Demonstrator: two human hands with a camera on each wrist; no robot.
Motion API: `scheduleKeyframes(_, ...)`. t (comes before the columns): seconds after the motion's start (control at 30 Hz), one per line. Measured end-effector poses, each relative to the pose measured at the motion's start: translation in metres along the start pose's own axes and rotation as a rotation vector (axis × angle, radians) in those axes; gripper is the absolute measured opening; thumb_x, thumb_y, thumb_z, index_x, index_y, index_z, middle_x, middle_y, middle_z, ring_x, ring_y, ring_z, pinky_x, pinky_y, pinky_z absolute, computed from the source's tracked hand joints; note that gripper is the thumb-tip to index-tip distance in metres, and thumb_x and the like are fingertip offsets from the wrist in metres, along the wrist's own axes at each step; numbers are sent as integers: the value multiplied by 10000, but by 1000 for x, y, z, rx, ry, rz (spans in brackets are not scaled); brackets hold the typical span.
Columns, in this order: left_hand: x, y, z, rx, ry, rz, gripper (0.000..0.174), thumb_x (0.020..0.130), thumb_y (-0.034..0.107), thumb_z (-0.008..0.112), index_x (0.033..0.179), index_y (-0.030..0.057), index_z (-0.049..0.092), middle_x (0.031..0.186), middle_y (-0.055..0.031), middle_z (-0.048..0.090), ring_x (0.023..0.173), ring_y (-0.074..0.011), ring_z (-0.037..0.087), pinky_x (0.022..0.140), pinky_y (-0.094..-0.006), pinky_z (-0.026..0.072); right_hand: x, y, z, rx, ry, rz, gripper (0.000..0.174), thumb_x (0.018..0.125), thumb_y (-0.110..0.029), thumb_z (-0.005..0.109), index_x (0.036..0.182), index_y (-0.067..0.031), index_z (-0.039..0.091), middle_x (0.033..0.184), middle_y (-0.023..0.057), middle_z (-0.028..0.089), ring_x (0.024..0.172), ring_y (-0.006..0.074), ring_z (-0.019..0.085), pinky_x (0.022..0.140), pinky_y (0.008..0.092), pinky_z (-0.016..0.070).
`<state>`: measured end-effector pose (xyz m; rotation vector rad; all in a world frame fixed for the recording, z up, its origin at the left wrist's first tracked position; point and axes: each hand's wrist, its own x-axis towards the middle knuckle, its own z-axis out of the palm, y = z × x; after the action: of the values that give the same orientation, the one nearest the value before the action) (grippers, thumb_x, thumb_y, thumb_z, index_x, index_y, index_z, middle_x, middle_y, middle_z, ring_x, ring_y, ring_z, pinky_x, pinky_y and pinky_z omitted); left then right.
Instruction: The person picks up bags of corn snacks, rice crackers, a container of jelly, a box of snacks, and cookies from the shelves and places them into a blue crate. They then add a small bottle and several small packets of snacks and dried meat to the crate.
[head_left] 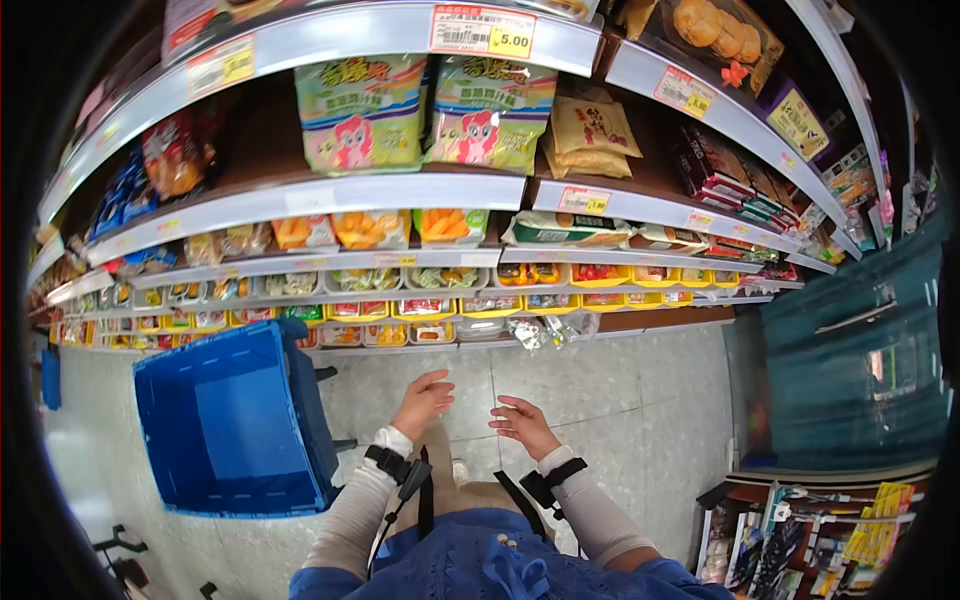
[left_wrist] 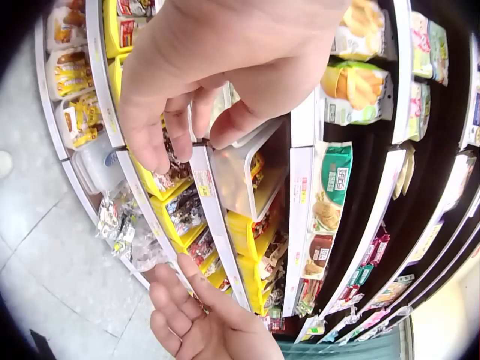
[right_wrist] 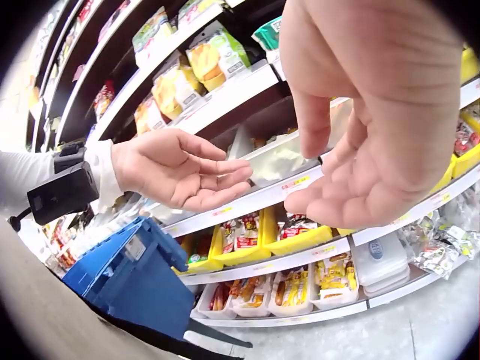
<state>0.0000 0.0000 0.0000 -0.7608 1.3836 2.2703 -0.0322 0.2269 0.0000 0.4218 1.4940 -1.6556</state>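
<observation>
Both hands hover over the aisle floor in front of the snack shelves, palms turned toward each other and nothing in either one. The left hand (head_left: 424, 402) has loosely bent fingers; it fills the top of the left wrist view, overlapping the bins there. Across a small gap, the right hand (head_left: 524, 424) has its fingers relaxed and slightly spread. In the right wrist view the left hand (right_wrist: 180, 169) shows palm up, beside the large right hand (right_wrist: 367, 112). A blue crate (head_left: 225, 425) with a bare inside stands left of the left hand.
Shelves ahead carry green snack bags (head_left: 362, 115), beige packets (head_left: 590, 135) and yellow bins (head_left: 355, 308) of small packs. Clear plastic-wrapped packs (head_left: 545, 332) lie at the bottom shelf edge. A teal curtain (head_left: 850, 340) hangs at right, above a rack of goods (head_left: 800, 540).
</observation>
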Motion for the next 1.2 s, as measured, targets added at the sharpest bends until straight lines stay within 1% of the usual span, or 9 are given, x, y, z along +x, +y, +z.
scheduleKeyframes(0.07,-15,-2,-2,-34,-18,-3,380,833,129,477,1203,65,418,1059,-90,545,891,-191,566,765,-281,455,-1,-14,1,-62,-6,-41,336,846,-147,498,1170,-73,447,1007,71,579,857,167,594,698,240,450)
scheduleKeyframes(0.1,-78,-20,-41,47,62,2,380,833,129,477,1203,65,418,1059,-90,545,891,-191,566,765,-281,455,-17,35,41,10,-95,-46,336,846,-147,498,1170,-73,447,1007,71,579,857,167,594,698,240,450)
scheduleKeyframes(0.23,-140,-53,-40,-21,88,-23,350,828,116,482,1176,84,451,1022,-71,554,862,-166,560,746,-271,453,-49,46,38,16,-112,-40,333,848,-155,498,1168,-77,450,1020,63,574,868,158,588,699,229,442)
scheduleKeyframes(0.33,-179,-63,-58,49,155,28,361,843,142,484,1189,57,430,1051,-89,539,919,-198,556,777,-293,451,-68,52,56,41,-175,-28,335,850,-166,499,1169,-77,450,1035,66,566,897,166,580,726,238,443)
scheduleKeyframes(0.47,-204,-62,-74,19,183,43,381,821,137,504,1190,71,431,1033,-85,543,890,-183,555,760,-285,451,-91,56,96,10,-264,-47,335,853,-181,502,1169,-81,452,1052,71,557,921,168,569,752,244,442)
scheduleKeyframes(0.7,-215,-42,-110,52,15,111,391,820,111,518,1195,65,420,1052,-90,540,885,-169,552,754,-277,446,-111,77,171,-23,-285,-147,325,862,-180,484,1170,-84,449,1058,70,553,900,160,571,744,243,441)
scheduleKeyframes(0.9,-271,-18,-220,128,36,131,601,802,112,563,1306,85,237,1054,-103,546,884,-168,550,743,-281,449,-105,121,261,-12,-164,-155,325,860,-158,479,1172,-73,446,1066,70,552,909,160,571,751,242,441)
scheduleKeyframes(1.07,-336,2,-332,6,232,115,700,795,100,562,1342,100,124,1049,-120,547,880,-204,564,748,-307,445,-108,148,340,-9,-240,-172,332,860,-162,486,1176,-69,447,1079,84,546,920,168,567,769,248,439)
scheduleKeyframes(1.2,-353,10,-378,27,365,214,793,786,96,553,1355,116,0,1019,-115,560,848,-210,577,766,-332,435,-127,150,380,-95,-263,-171,345,866,-191,486,1183,-64,439,1084,90,538,932,170,559,779,249,436)
